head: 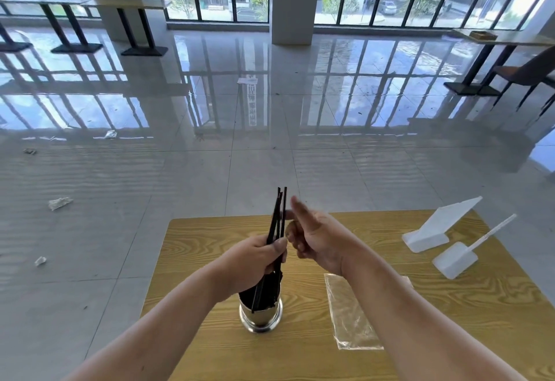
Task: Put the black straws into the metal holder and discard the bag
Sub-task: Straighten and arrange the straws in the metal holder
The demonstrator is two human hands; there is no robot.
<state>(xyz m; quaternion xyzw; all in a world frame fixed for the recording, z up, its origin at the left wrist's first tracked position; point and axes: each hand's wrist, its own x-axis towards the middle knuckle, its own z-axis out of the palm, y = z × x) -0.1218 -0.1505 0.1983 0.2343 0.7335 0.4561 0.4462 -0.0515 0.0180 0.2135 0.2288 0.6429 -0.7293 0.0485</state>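
Observation:
A shiny metal holder (260, 317) stands near the front of the wooden table (450, 305). My left hand (258, 256) is closed around a bundle of black straws (277, 215), just above the holder. The straws' lower ends dip into the holder's mouth and their tops fan upward. My right hand (315, 238) hovers beside the straws' upper part, fingers extended and apart, holding nothing. A clear plastic bag (350, 316) lies flat on the table right of the holder, partly under my right forearm.
A white slanted stand (441, 226) and a white scoop with a long handle (464, 256) sit at the table's right back. Crumpled scraps (59, 202) lie on the glossy tiled floor to the left. Tables and a chair (525, 75) stand farther off.

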